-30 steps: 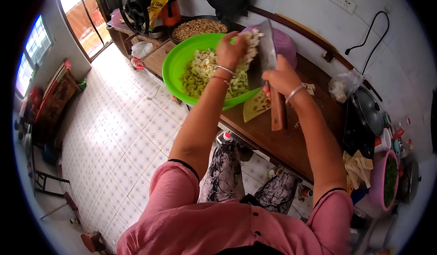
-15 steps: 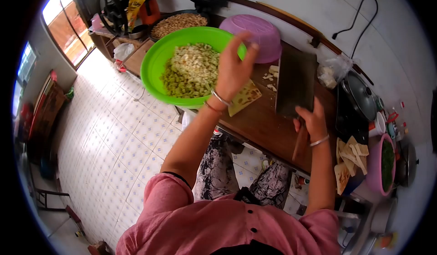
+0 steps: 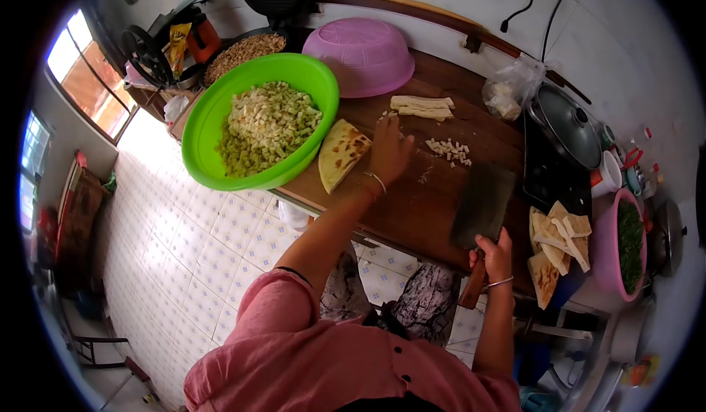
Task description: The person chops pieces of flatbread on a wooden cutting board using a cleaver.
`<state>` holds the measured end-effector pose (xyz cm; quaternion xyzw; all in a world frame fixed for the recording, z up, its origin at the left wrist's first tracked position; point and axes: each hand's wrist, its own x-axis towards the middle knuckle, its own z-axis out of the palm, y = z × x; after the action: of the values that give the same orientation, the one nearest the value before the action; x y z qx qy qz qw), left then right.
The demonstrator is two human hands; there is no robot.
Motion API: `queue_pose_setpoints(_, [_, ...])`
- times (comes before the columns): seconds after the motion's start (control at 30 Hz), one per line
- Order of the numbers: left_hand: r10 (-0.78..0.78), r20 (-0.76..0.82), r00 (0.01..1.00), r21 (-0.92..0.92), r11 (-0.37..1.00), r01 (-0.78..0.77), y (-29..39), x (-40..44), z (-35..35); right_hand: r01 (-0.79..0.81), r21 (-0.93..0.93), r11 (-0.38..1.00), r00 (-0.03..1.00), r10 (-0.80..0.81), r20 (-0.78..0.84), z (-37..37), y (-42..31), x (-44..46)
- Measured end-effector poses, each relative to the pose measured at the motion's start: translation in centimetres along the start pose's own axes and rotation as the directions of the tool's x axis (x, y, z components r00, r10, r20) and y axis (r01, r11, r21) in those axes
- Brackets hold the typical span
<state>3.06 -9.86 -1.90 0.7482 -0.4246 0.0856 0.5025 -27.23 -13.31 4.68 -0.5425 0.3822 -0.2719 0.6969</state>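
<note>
My right hand [image 3: 494,254] grips the wooden handle of a broad cleaver [image 3: 482,206], its dark blade over the right part of the brown worktop [image 3: 412,213]. My left hand [image 3: 390,151] is over the worktop with fingers spread, slightly blurred, nothing seen in it. Just left of it lies a browned flatbread wedge [image 3: 342,154]. Beyond its fingertips are pale strips [image 3: 423,107], and to the right a small pile of diced pieces [image 3: 449,151]. A green bowl [image 3: 197,147] at the left holds chopped green and pale pieces [image 3: 268,121].
An upturned pink basin [image 3: 360,55] stands behind. At the right are a plastic bag [image 3: 507,92], a lidded pan [image 3: 566,129], more flatbread pieces [image 3: 559,239] and a pink basin of greens [image 3: 607,257]. A pan of brown pieces [image 3: 246,53] sits back left.
The left hand has come away from the bowl and down to the worktop. The cleaver, first raised near the bowl with pale pieces, is now low at the right. The view has shifted right.
</note>
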Motion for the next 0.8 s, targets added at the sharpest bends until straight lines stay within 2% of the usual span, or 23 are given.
queue_pose_setpoints(0.03, [0.062,-0.036,0.997,0.107,0.993,-0.058,-0.7,0.9,0.4,0.006,0.018,1.000,1.000,-0.006,0.014,-0.1,0.1,0.2])
queue_pose_setpoints(0.07, [0.069,-0.030,0.997,0.110,0.992,-0.065,-1.3,1.8,0.8,0.007,0.027,1.000,1.000,-0.007,0.009,0.0,0.2,0.3])
queue_pose_setpoints(0.13, [0.029,-0.087,0.996,0.253,0.968,-0.006,-2.6,3.3,1.6,0.028,0.058,0.998,1.000,-0.029,0.012,0.2,0.2,0.2])
queue_pose_setpoints(0.27, [0.001,-0.090,0.996,0.249,0.968,0.022,-4.1,5.7,1.9,0.009,0.066,0.998,0.999,-0.005,-0.052,0.4,0.1,0.4])
queue_pose_setpoints(0.33, [-0.183,0.136,0.974,0.215,0.965,0.151,-1.9,5.8,0.6,-0.004,0.062,0.998,0.999,0.007,-0.050,0.2,0.2,0.5])
queue_pose_setpoints(0.37, [-0.181,0.144,0.973,0.209,0.966,0.149,-1.0,5.3,0.3,-0.006,0.062,0.998,0.998,0.009,-0.061,0.2,0.2,0.5])
queue_pose_setpoints(0.43, [-0.269,0.169,0.948,0.027,0.963,0.268,0.3,3.4,-0.3,-0.004,0.064,0.998,0.998,0.008,-0.057,0.1,0.4,0.8])
queue_pose_setpoints(0.47, [-0.267,0.171,0.949,0.030,0.964,0.265,0.4,2.4,-0.5,-0.004,0.068,0.998,0.998,0.008,-0.059,0.0,0.7,0.9])
queue_pose_setpoints(0.53, [0.032,0.354,0.935,-0.189,0.981,0.038,0.7,1.1,-0.9,0.016,0.104,0.994,1.000,-0.016,-0.003,-0.3,1.2,1.2])
queue_pose_setpoints(0.67, [0.079,0.405,0.911,-0.258,0.966,0.031,2.2,1.8,-1.0,-0.010,0.076,0.997,1.000,0.010,0.007,-0.3,0.8,1.2])
queue_pose_setpoints(0.73, [0.213,0.402,0.891,-0.206,0.969,-0.139,1.3,3.3,0.6,-0.013,0.078,0.997,0.999,0.016,-0.032,-0.1,0.6,1.0])
queue_pose_setpoints(0.8, [0.223,0.449,0.865,-0.198,0.969,-0.147,0.9,4.4,2.2,-0.011,0.085,0.996,0.999,0.015,-0.039,0.0,0.5,0.9])
